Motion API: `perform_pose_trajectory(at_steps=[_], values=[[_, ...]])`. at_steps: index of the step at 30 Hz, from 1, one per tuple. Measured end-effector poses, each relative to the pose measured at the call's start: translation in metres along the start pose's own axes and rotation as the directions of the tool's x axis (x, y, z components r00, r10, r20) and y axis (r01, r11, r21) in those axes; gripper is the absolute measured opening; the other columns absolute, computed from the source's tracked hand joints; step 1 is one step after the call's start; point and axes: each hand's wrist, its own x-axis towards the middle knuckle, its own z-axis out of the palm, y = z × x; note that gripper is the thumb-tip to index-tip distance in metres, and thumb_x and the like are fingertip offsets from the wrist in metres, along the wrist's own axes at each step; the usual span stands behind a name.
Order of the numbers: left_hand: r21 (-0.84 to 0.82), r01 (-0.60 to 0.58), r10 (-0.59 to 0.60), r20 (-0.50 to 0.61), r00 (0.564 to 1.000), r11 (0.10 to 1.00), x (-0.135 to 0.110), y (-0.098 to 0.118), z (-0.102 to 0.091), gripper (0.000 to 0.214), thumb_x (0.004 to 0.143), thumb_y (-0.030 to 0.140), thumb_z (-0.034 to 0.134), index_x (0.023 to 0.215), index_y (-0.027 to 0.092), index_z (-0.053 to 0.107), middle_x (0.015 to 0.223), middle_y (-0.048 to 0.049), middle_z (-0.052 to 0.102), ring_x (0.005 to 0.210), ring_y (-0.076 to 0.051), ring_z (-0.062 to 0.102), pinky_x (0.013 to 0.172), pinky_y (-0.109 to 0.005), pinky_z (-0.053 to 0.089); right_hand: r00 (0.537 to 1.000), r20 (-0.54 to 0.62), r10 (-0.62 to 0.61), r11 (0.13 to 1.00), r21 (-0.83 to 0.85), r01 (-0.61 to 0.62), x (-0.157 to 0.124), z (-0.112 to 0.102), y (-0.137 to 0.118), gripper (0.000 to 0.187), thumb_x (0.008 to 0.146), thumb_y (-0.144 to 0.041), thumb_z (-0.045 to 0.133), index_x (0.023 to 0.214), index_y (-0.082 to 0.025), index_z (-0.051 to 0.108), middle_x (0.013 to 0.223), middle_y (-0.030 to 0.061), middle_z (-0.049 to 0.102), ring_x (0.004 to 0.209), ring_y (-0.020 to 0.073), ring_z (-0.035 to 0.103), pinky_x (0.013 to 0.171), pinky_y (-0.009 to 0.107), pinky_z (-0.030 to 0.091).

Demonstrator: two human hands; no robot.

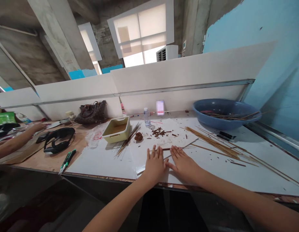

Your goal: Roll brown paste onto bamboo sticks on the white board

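Both of my hands lie palm down at the near side of the white-covered table. My left hand (154, 162) and my right hand (184, 162) are close together, thumbs nearly touching, with fingers stretched out flat. Under the fingertips runs a thin brown roll (166, 149), showing between the hands; the palms hide the rest. A thin grey strip (191, 143) slants out beyond my right fingers. Ahead of my left hand sits a brown clay-like lump (138, 137), beside scattered brown pieces (160, 131). A bundle of thin tan sticks (212, 141) fans out to the right.
A blue basin (217, 120) holding sticks stands back right, near a black object (226, 136). Leftward are more thin sticks (128, 140), a yellow tub (115, 138) of brownish liquid, a clear bottle (147, 118), a green-handled cutter (67, 161), a black headset (59, 143) and another person's arm (17, 140).
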Motion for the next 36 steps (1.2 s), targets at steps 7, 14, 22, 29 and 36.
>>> perform_pose_trajectory(at_steps=[7,14,22,29,36], values=[[0.012,0.088,-0.088,0.082,0.993,0.996,0.030,-0.001,-0.028,0.070,0.116,0.044,0.030,0.176,0.007,0.034,0.183,-0.0163,0.031,0.175,-0.037,0.017,0.142,-0.065,0.014,0.992,0.119,0.045,0.999,-0.034,-0.042,0.031,-0.032,-0.003,0.084,0.117,-0.060,0.025,0.172,0.001,0.041,0.176,0.0307,0.039,0.169,0.0377,0.033,0.140,0.057,0.024],[0.071,-0.010,0.012,-0.020,1.000,0.997,-0.008,-0.013,-0.020,0.063,0.117,0.043,0.031,0.172,0.017,0.047,0.176,-0.0121,0.047,0.175,-0.033,0.018,0.142,-0.068,0.009,0.990,0.143,0.012,1.000,0.012,-0.014,-0.008,-0.022,-0.005,0.094,0.114,-0.072,0.028,0.174,-0.001,0.036,0.180,0.0292,0.030,0.170,0.0376,0.030,0.139,0.057,0.028],[-0.005,-0.062,0.063,0.111,0.992,0.998,0.023,0.021,-0.029,0.074,0.112,0.036,0.034,0.179,0.008,0.024,0.187,-0.0125,0.020,0.176,-0.030,0.016,0.144,-0.059,0.011,0.979,0.145,-0.146,0.988,-0.034,0.152,0.027,-0.044,0.004,0.066,0.119,-0.043,0.027,0.170,-0.007,0.048,0.174,0.0280,0.045,0.166,0.0384,0.039,0.136,0.064,0.031],[-0.012,-0.083,0.084,0.105,0.991,0.996,0.005,0.032,0.000,0.083,0.109,0.046,0.039,0.180,0.007,0.018,0.187,-0.0164,0.016,0.176,-0.034,0.014,0.143,-0.056,0.013,0.994,0.079,-0.069,0.998,-0.008,0.070,0.002,-0.013,0.004,0.082,0.117,-0.060,0.026,0.174,-0.003,0.039,0.177,0.0278,0.038,0.169,0.0377,0.034,0.138,0.062,0.029],[-0.033,0.040,-0.035,0.134,0.990,0.999,0.040,0.030,-0.013,0.089,0.104,0.040,0.047,0.180,0.004,0.016,0.187,-0.0186,0.013,0.176,-0.035,0.010,0.144,-0.056,0.011,0.976,0.208,-0.067,0.997,0.052,0.058,0.034,-0.032,0.012,0.078,0.117,-0.053,0.017,0.178,-0.005,0.027,0.182,0.0240,0.027,0.173,0.0368,0.018,0.140,0.064,0.020]])
